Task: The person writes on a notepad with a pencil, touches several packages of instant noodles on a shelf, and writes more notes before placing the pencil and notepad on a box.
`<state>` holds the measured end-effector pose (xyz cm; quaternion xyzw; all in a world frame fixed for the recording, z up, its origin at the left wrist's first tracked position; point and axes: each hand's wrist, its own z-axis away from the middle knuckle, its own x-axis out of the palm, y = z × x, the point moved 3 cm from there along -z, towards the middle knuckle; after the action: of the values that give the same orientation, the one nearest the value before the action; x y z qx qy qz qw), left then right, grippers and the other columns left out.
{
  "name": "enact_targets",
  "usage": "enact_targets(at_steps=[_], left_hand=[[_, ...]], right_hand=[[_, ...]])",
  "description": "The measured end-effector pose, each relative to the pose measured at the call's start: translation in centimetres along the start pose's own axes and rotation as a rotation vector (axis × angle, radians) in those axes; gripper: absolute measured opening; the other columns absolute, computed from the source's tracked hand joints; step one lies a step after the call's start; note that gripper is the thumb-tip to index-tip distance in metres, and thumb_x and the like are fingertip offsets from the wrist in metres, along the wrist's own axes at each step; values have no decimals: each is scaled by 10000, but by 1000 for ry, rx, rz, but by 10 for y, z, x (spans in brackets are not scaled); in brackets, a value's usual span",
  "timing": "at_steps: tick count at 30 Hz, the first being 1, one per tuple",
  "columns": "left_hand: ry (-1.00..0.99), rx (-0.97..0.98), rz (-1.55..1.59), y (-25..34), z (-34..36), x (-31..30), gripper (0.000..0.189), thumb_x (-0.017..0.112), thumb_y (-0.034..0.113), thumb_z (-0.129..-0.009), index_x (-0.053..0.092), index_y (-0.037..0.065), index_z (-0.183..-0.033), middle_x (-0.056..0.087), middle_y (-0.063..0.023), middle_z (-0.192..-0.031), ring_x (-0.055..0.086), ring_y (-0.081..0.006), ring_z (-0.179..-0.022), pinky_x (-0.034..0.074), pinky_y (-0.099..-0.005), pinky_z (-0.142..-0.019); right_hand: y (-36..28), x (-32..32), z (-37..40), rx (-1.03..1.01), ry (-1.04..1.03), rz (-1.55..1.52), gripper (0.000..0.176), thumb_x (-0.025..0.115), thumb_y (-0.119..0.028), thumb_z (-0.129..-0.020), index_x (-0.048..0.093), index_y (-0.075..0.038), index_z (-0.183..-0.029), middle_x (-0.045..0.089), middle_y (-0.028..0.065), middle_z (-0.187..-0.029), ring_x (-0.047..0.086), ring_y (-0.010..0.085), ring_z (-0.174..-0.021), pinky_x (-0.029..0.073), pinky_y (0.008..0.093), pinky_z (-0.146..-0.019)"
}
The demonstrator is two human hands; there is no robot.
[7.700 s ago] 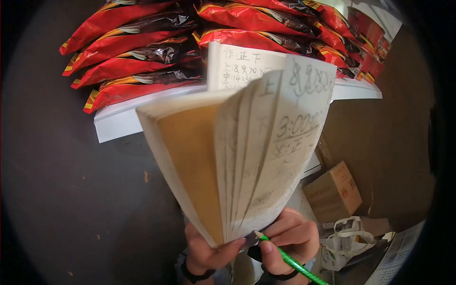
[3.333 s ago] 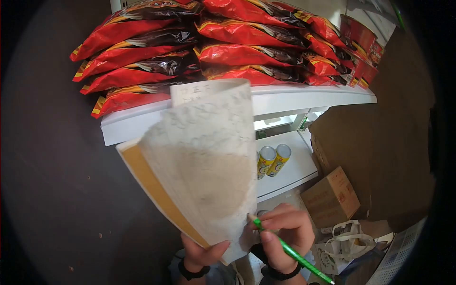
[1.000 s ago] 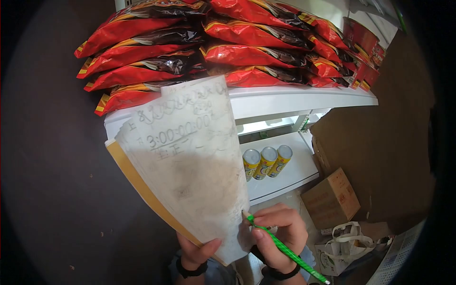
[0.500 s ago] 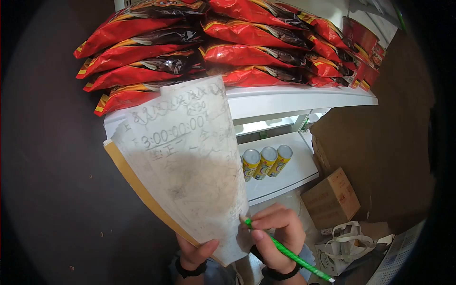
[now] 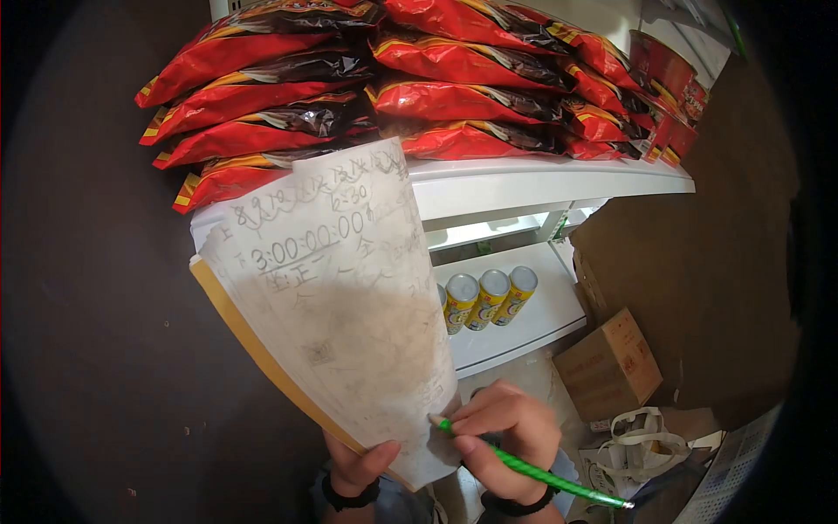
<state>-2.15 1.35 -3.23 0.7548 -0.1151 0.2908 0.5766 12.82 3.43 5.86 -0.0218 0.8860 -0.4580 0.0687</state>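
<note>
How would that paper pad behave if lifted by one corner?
Probably floppy: the pad, gripped only at its lower corner by the left hand, has sheets that curve. Likely light: one hand bears it; the right hand holds a pencil.

My left hand [image 5: 360, 467] mostly hidden behind my notepad [image 5: 327, 297], its lower handwriting too smudged to read, wrists cut off below.

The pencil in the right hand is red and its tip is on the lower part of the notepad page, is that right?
Not quite. The pencil is green, not red. The head view shows the right hand holding it with its tip on the lower part of the notepad page, while the left hand holds the notepad.
</note>
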Motion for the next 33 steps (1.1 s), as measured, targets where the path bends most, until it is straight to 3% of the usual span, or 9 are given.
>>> enact_targets(at_steps=[2, 7, 14, 16, 19, 25, 29, 31, 33], left_hand=[[-2, -1, -23, -2, 0, -3, 737, 666, 122, -578, 317, -48, -1205, 478, -129, -1107, 489, -197, -989, 402, -321, -840], [3, -2, -15, 1, -3, 4, 725, 668, 123, -574, 330, -49, -1193, 482, -125, -1099, 494, -195, -976, 407, -320, -832], [-11, 1, -33, 0, -1, 3, 726, 670, 124, -578, 327, -41, -1196, 480, -120, -1098, 493, -195, -975, 412, -318, -821], [-15, 2, -34, -1, -1, 2, 730, 668, 123, -580, 321, -40, -1201, 478, -119, -1102, 491, -195, -978, 411, -318, -822], [-16, 15, -23, -4, -1, -1, 734, 666, 119, -585, 313, -37, -1210, 473, -119, -1110, 487, -195, -985, 410, -320, -824], [0, 35, 6, -2, -3, 1, 738, 667, 111, -590, 308, -33, -1218, 473, -123, -1114, 487, -196, -992, 410, -326, -831], [-3, 52, 34, -1, -3, 3, 738, 667, 106, -589, 307, -33, -1218, 476, -123, -1114, 490, -195, -989, 409, -323, -833], [-4, 46, 24, 0, -4, 4, 737, 667, 107, -589, 307, -34, -1218, 476, -124, -1114, 491, -196, -989, 409, -321, -833], [-4, 43, 14, 0, -4, 3, 737, 666, 107, -589, 307, -35, -1217, 476, -124, -1115, 492, -196, -988, 409, -320, -833]], right_hand=[[-2, 2, -1, -82, -114, 68, 99, 581, -43, -717, 517, 0, -779, 576, 145, -726, 542, 182, -655, 425, 271, -609], [1, 3, 4, 80, 114, 2, 103, 583, -53, -715, 514, 2, -769, 572, 143, -705, 537, 181, -638, 422, 274, -600], [-1, 5, 4, 2, 123, 61, 113, 569, -48, -729, 504, 8, -803, 572, 151, -739, 545, 180, -657, 427, 273, -616], [2, 5, 4, 90, 220, 37, 129, 573, -48, -728, 499, 9, -817, 572, 149, -751, 548, 180, -658, 430, 272, -631], [2, 2, 4, 44, 96, -7, 129, 575, -51, -729, 497, 9, -811, 569, 143, -739, 549, 177, -661, 434, 275, -632], [8, 2, 4, 127, 89, -35, 100, 558, -45, -726, 497, 10, -783, 561, 134, -719, 548, 175, -638, 439, 280, -614], [5, 5, 3, 126, 115, -44, 93, 555, -42, -720, 495, 9, -770, 557, 128, -707, 547, 175, -632, 438, 276, -616], [9, 6, 4, 174, 274, -16, 87, 552, -40, -715, 493, 9, -757, 555, 134, -722, 546, 177, -626, 436, 274, -616], [9, 1, 6, 153, 210, -62, 89, 551, -38, -715, 492, 10, -760, 553, 136, -732, 545, 177, -631, 438, 275, -619]])
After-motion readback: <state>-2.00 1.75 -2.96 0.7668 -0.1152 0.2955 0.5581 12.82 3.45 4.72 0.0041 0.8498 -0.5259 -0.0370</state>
